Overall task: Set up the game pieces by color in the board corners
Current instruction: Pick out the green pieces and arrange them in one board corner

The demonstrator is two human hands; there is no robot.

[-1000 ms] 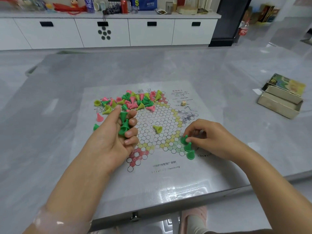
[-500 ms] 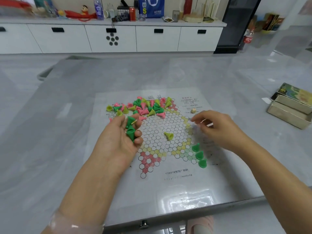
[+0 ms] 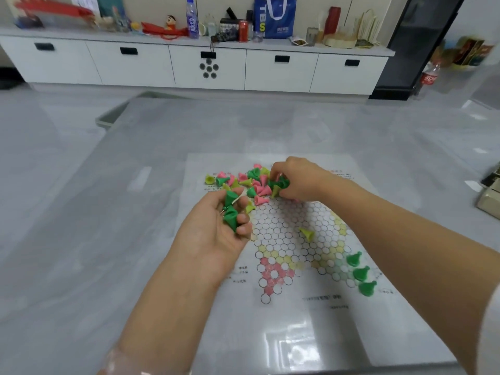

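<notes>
A paper game board (image 3: 297,315) with a star of circles lies on the grey table. A mixed pile of green, pink and yellow cone pieces (image 3: 253,182) covers its far corner. My left hand (image 3: 216,234), palm up, holds several green pieces (image 3: 230,212) in curled fingers. My right hand (image 3: 296,178) reaches into the pile, its fingers curled round green pieces (image 3: 281,183). Three green pieces (image 3: 361,272) stand in the board's green near-right corner. One yellow piece (image 3: 307,234) lies on its side mid-board.
An open cardboard box (image 3: 490,200) sits at the table's right edge. White cabinets (image 3: 208,66) with clutter on top line the far wall. A red-labelled bottle (image 3: 430,77) stands on the floor by a black unit.
My right hand has left the three green pieces in the near-right corner and moved up to the far pile. My left hand still holds its green pieces. The camera tilted up.
</notes>
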